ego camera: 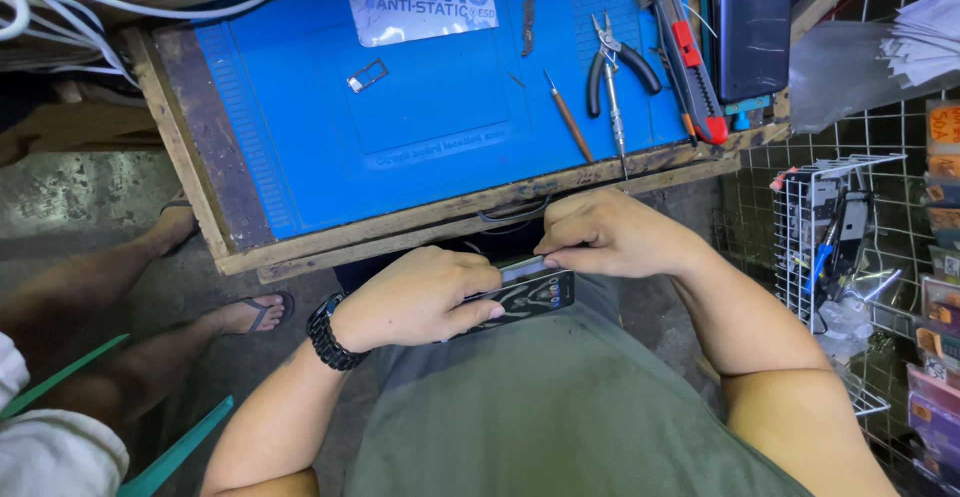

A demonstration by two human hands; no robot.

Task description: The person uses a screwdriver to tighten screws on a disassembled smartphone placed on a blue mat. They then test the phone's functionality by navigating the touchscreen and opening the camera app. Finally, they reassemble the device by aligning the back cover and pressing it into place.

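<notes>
I hold a dark smartphone (530, 292) in front of my belly, below the edge of a wooden bench. My left hand (415, 297), with a black watch on the wrist, wraps around the phone's left part. My right hand (610, 234) pinches the phone's upper edge with its fingertips. The phone's screen faces up and reflects light. Most of the phone is hidden under my left hand.
A blue work mat (420, 107) covers the bench, carrying a small metal tray frame (367, 76), pliers (612, 57), a thin screwdriver (568, 117), a red and grey utility knife (685, 52) and a dark tablet-like slab (752, 22). A wire rack (835, 227) stands right. Another person's legs (120, 297) are left.
</notes>
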